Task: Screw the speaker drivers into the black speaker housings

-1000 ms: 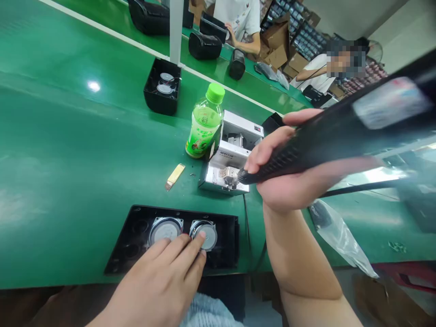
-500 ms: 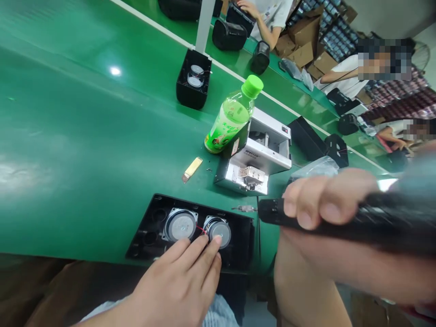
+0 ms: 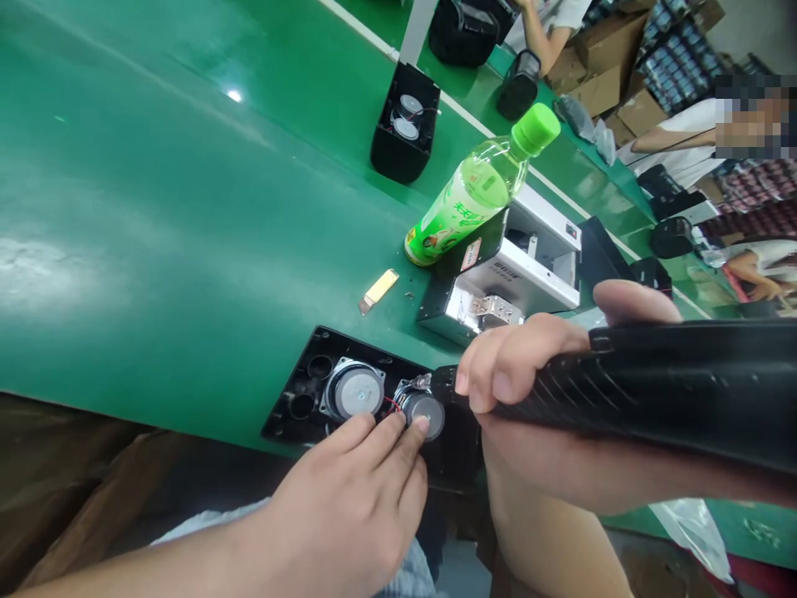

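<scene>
My right hand (image 3: 529, 382) is wrapped round a black electric screwdriver (image 3: 672, 390), its thumb lying along the top. The driver's tip points left and reaches the upper edge of the right-hand round speaker driver (image 3: 431, 418); whether it sits on a screw I cannot tell. My left hand (image 3: 367, 490) lies with fingers stretched out, fingertips on that speaker driver and near a red wire. A second speaker driver (image 3: 356, 392) sits to its left. Both are in a black speaker panel (image 3: 292, 413) at the table's near edge, partly hidden by my hands.
A green-capped bottle (image 3: 476, 195) stands beside a silver and black machine (image 3: 498, 282). A yellow utility knife (image 3: 379, 291) lies on the green table (image 3: 187, 274). Farther back is a black speaker box (image 3: 404, 133). Other people work across the table among cardboard boxes (image 3: 623, 75).
My right hand has brought the screwdriver left, from beside the panel to the right-hand speaker driver. My left hand stays on that driver. The view has shifted.
</scene>
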Demonstrator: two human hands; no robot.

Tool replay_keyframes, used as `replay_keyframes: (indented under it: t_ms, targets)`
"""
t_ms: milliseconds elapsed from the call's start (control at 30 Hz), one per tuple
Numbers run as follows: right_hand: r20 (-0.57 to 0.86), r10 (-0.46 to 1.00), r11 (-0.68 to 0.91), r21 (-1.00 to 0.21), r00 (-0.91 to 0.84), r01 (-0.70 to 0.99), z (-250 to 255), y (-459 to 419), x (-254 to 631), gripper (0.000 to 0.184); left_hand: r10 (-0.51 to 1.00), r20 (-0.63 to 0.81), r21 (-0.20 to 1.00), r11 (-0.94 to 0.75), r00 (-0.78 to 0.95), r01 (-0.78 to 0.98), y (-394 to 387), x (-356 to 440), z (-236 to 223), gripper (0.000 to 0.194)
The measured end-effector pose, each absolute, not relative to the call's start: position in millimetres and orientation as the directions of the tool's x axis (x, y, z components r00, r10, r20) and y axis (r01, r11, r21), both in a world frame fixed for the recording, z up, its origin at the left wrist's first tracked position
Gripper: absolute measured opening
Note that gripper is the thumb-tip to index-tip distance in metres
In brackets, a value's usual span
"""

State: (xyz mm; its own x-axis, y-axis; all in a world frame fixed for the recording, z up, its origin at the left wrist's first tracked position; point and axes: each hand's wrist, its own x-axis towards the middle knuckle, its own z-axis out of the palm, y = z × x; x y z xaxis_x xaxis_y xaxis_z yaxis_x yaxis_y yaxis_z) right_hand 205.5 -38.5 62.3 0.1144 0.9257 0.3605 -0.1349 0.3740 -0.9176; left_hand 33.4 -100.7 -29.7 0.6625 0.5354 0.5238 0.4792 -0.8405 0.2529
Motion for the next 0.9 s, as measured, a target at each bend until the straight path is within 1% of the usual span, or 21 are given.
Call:
replay_keyframes:
  t_ms: [100,200,367,600,700,833,900]
  targets:
    - [0.372,0.909,0.4,-0.905,0.186,-0.143,62,-37,205,0.061,0.538,0.523,0.257,-0.839,0.661,0.48,-101,34,-29,0.034]
    - [0.334,0.93,0.355,-0.926,0.154,-0.13,63,-33,204,0.055,0.538,0.52,0.256,-0.839,0.664,0.48,-100,33,-29,0.035]
    - [0.349,0.926,0.367,-0.923,0.146,-0.115,62,-31,206,0.054,0.534,0.513,0.251,-0.842,0.672,0.478,-99,32,-27,0.035]
    - [0.3,0.947,0.315,-0.938,0.114,-0.148,62,-30,207,0.053,0.546,0.513,0.264,-0.835,0.663,0.484,-99,34,-26,0.033]
    - [0.314,0.942,0.331,-0.928,0.12,-0.172,57,-28,204,0.055,0.539,0.513,0.257,-0.839,0.668,0.48,-98,34,-26,0.033]
    - [0.335,0.94,0.342,-0.922,0.069,-0.183,49,-28,199,0.055,0.534,0.504,0.249,-0.842,0.679,0.478,-95,33,-23,0.031]
    - [0.347,0.932,0.362,-0.914,0.108,-0.184,46,-27,195,0.056,0.525,0.5,0.245,-0.849,0.689,0.469,-93,31,-21,0.03]
